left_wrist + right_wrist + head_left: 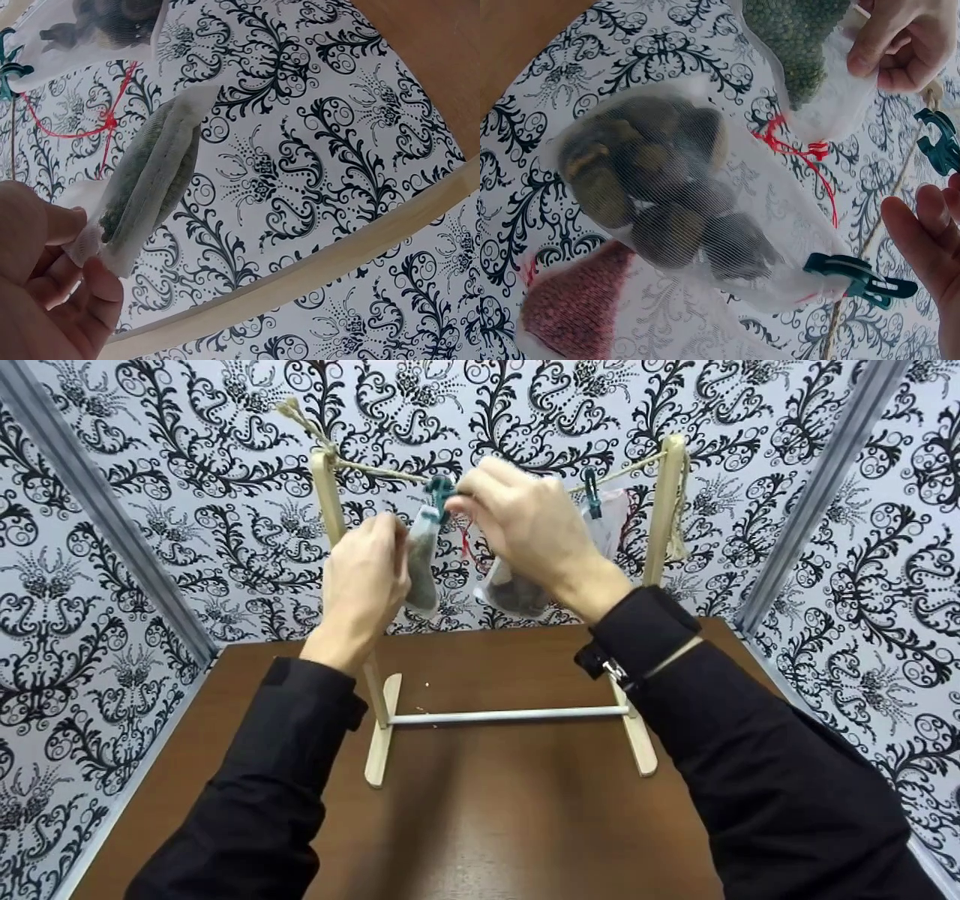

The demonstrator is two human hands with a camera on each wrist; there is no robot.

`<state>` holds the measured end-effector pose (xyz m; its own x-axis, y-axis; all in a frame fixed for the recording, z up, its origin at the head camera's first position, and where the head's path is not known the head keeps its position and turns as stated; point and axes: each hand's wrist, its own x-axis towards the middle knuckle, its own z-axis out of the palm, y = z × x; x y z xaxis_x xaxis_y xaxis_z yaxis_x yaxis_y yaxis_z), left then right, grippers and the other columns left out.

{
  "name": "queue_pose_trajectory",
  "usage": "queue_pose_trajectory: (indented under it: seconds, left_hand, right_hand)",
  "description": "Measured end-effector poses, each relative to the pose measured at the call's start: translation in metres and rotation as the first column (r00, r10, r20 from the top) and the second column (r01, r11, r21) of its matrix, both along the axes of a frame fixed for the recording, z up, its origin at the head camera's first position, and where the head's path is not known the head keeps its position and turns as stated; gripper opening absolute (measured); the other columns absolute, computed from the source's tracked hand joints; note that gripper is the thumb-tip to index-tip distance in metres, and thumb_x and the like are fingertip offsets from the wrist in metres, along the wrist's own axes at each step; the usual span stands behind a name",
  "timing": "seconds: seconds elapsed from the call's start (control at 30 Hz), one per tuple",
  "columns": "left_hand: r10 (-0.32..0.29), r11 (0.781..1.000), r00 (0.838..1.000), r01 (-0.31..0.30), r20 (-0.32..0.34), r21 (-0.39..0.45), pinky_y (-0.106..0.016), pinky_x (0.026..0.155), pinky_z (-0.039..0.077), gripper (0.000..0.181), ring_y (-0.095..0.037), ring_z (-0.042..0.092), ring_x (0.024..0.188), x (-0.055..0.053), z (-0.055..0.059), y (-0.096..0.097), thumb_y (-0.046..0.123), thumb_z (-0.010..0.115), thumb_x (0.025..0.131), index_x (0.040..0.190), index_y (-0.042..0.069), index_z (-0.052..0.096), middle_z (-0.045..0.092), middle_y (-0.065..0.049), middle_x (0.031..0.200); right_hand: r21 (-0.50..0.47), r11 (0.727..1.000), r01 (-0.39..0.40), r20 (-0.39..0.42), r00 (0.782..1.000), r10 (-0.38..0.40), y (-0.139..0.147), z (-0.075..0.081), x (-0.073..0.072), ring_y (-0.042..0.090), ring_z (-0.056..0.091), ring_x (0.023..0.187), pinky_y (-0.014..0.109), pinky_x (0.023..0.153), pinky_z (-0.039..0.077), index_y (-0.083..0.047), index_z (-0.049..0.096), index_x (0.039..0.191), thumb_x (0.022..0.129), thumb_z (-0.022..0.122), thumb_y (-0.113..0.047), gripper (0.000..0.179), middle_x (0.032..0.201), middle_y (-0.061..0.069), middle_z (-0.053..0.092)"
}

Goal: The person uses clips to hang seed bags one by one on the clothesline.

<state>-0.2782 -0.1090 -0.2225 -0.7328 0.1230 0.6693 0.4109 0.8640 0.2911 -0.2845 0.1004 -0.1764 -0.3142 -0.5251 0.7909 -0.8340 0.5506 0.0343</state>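
My left hand pinches the upper end of a white mesh bag of small green beans, with a red drawstring trailing from it. My right hand holds a teal clothespin between thumb and fingers, close to the rope and above the green bag. Beside it, a second mesh bag, filled with dark stones, hangs from the rope by another teal clothespin. In the head view my right hand partly covers the stone bag.
A mesh bag of pink grains hangs further right under a teal clothespin. The rope runs between two wooden posts, joined low down by a white rod. Patterned walls stand behind and beside the brown table.
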Motion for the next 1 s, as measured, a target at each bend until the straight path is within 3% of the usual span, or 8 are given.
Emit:
queue_pose_trajectory:
  seconds: [0.17,0.4,0.63,0.77,1.0]
  left_hand:
    - [0.000,1.000,0.996,-0.001,-0.085,-0.008,-0.041,0.073,0.056,0.009,-0.031,0.062,0.083,0.002,0.006,0.002,0.009,0.061,0.101,0.105,0.001,0.063,0.068,-0.015,0.097]
    - [-0.013,1.000,0.991,0.011,-0.132,-0.015,-0.040,0.073,0.055,0.008,-0.030,0.061,0.082,0.003,0.013,0.001,0.008,0.060,0.101,0.103,0.000,0.063,0.069,-0.015,0.099]
    - [-0.013,1.000,0.991,0.012,-0.129,-0.011,-0.041,0.076,0.054,0.009,-0.028,0.061,0.085,0.001,0.019,-0.002,0.009,0.058,0.102,0.104,0.002,0.064,0.070,-0.013,0.101]
    - [-0.014,1.000,0.991,0.012,-0.133,-0.016,-0.041,0.078,0.054,0.010,-0.028,0.061,0.087,0.001,0.022,-0.002,0.012,0.057,0.104,0.103,0.005,0.064,0.070,-0.012,0.102]
    - [-0.046,0.998,0.972,0.032,-0.232,-0.062,-0.041,0.072,0.053,0.011,-0.029,0.061,0.081,0.002,0.024,-0.002,0.012,0.059,0.103,0.102,0.004,0.066,0.071,-0.012,0.098]
  right_hand:
    - [-0.028,0.998,0.049,-0.010,0.999,-0.049,0.004,0.009,-0.003,0.019,0.063,0.068,0.025,0.065,0.054,0.001,0.068,0.101,0.104,0.053,-0.031,0.035,0.095,0.010,0.068]
    - [-0.009,0.987,0.161,0.105,0.982,-0.159,0.001,0.020,-0.001,0.021,0.065,0.079,0.029,0.075,0.055,0.000,0.069,0.106,0.103,0.055,-0.030,0.033,0.100,0.011,0.068]
    - [0.083,0.961,0.263,0.127,0.954,-0.272,-0.008,0.024,0.003,0.019,0.058,0.072,0.028,0.069,0.052,-0.002,0.067,0.107,0.105,0.051,-0.032,0.034,0.095,0.009,0.064]
    - [0.117,0.954,0.276,0.156,0.944,-0.292,-0.013,0.026,0.001,0.019,0.056,0.072,0.027,0.070,0.051,-0.001,0.066,0.105,0.106,0.049,-0.030,0.033,0.095,0.009,0.063]
    - [0.127,0.951,0.282,0.099,0.950,-0.295,-0.015,0.025,-0.002,0.019,0.052,0.065,0.028,0.062,0.049,-0.001,0.064,0.102,0.107,0.047,-0.031,0.035,0.089,0.008,0.060]
